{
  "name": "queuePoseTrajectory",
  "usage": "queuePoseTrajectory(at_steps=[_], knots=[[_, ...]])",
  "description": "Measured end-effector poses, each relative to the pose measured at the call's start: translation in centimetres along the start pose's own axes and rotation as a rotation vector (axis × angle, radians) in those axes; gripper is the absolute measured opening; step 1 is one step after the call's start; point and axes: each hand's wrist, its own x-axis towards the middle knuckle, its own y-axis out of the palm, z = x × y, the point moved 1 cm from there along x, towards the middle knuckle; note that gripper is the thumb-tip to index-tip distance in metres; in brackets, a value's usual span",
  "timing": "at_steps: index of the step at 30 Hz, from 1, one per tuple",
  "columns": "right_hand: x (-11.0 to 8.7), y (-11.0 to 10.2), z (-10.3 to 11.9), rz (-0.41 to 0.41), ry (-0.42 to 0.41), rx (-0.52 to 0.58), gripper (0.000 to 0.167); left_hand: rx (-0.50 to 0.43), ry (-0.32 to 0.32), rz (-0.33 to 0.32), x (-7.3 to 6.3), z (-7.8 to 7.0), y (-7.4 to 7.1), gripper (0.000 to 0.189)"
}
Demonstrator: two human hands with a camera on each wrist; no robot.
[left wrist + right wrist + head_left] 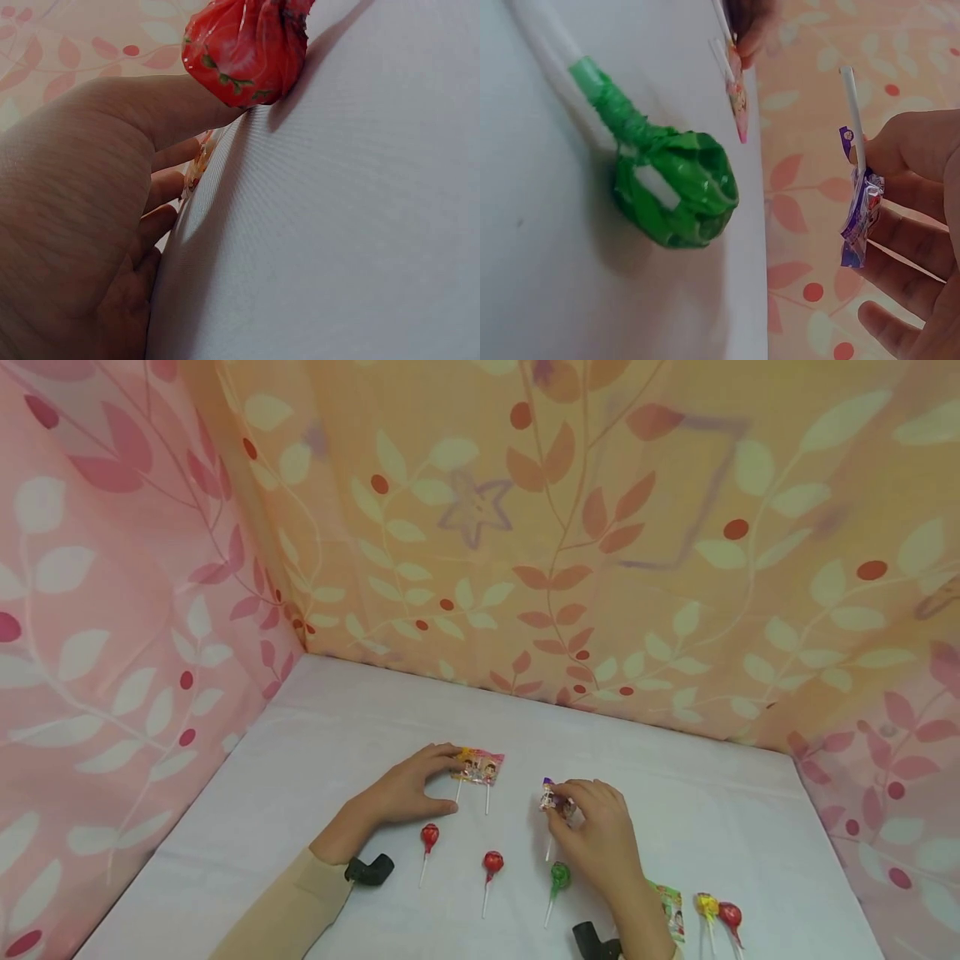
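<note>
In the head view my left hand [408, 789] rests on the table with its fingertips touching a pair of flat-wrapped lollipops, yellow and pink [489, 767], whose white sticks point toward me. My right hand [600, 835] pinches a purple-wrapped lollipop [547, 793] between thumb and fingers, held up off the table. Its stick and crinkled wrapper [864, 214] show plainly in the right wrist view. A green lollipop [559, 875] lies just below the right hand. Near the left hand lie two red lollipops, one at left [429, 836] and another in the middle [492, 862].
To the right of my right forearm lie a yellow lollipop [707, 906] and a red one [730, 914]. A green flat wrapper [672, 910] is partly hidden behind that forearm. Leaf-patterned curtains [480, 568] enclose the white table [360, 710] at the back and sides.
</note>
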Motion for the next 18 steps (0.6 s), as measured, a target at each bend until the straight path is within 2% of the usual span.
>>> queuePoseTrajectory(at_steps=[12,18], knots=[[2.7,1.8,1.1,0.056,0.078,0.037,0.027,0.000,-0.005,-0.010,-0.1,0.3,0.0,0.066],[4.1,2.7,1.5,0.104,0.131,0.100,0.026,-0.004,0.001,-0.005,0.0,0.2,0.1,0.066]])
